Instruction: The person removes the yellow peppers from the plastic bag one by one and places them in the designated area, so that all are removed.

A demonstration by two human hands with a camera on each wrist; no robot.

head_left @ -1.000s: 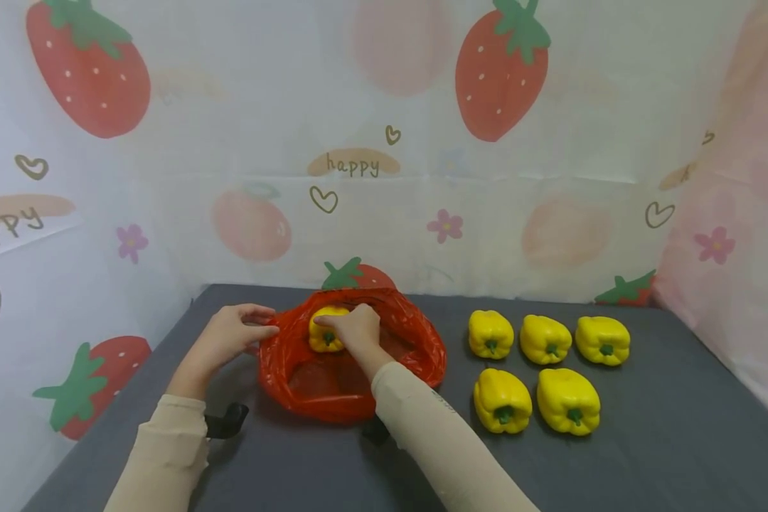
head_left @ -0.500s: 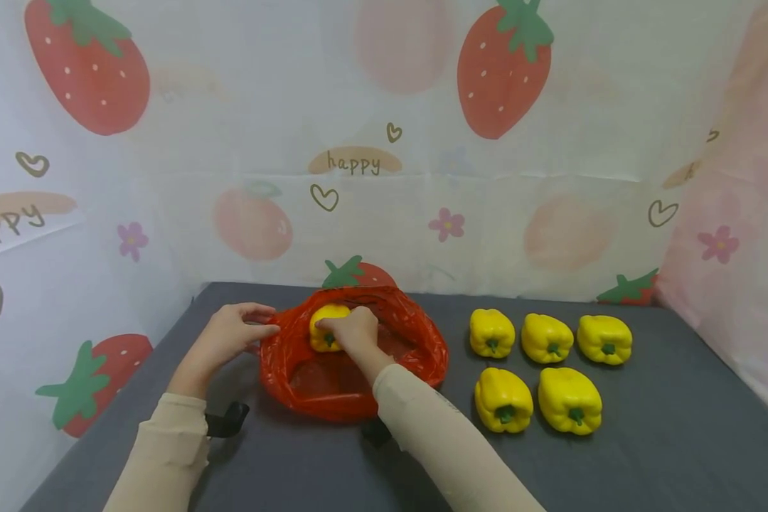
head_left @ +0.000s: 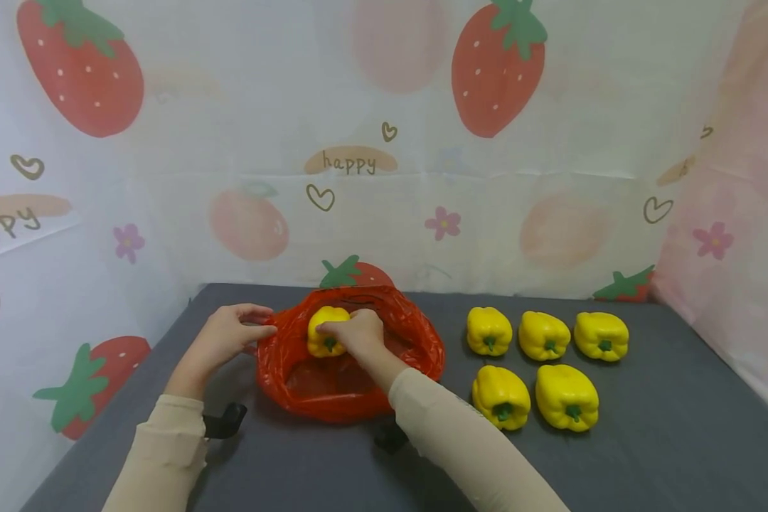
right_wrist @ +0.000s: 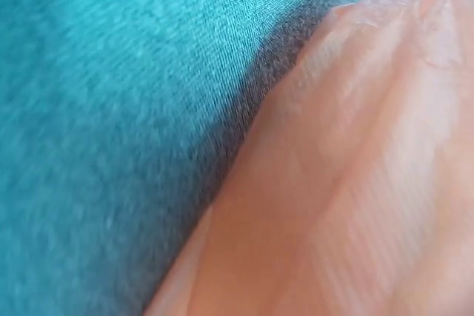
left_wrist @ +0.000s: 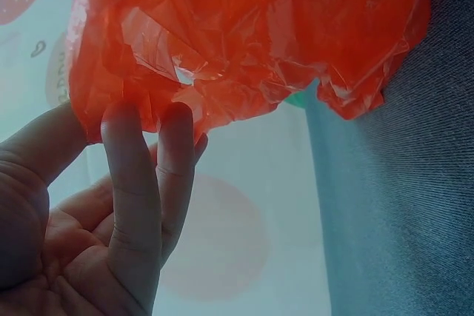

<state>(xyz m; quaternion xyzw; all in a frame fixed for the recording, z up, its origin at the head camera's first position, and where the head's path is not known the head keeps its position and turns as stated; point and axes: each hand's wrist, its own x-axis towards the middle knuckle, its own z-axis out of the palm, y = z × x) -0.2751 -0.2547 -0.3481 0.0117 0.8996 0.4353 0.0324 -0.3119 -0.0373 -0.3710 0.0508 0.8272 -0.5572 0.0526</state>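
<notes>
A red plastic bag (head_left: 333,409) stands with its mouth wide on the dark table. At its left rim, my left hand (head_left: 220,345) pinches the edge; thumb and fingertips meet the thin film in the left wrist view. Inside the mouth is a yellow bell pepper (head_left: 320,316) with its green stem toward me. My right hand (head_left: 365,338) grips this pepper from the right, the thumb across its front; the other fingers are hidden. A blurred, wrinkled orange-pink surface (right_wrist: 348,175) covers much of the right wrist view, and the hand cannot be made out there.
Several yellow bell peppers lie right of the bag in two rows, such as a front one (head_left: 566,402) and a back one (head_left: 489,331). A strawberry-print cloth (head_left: 384,227) walls the table (head_left: 665,427). Dark straps (head_left: 227,421) hang below the wrists.
My right hand and forearm have shifted slightly to the right, still gripping the pepper inside the bag. The left hand stays at the rim. The whole view has shifted a little.
</notes>
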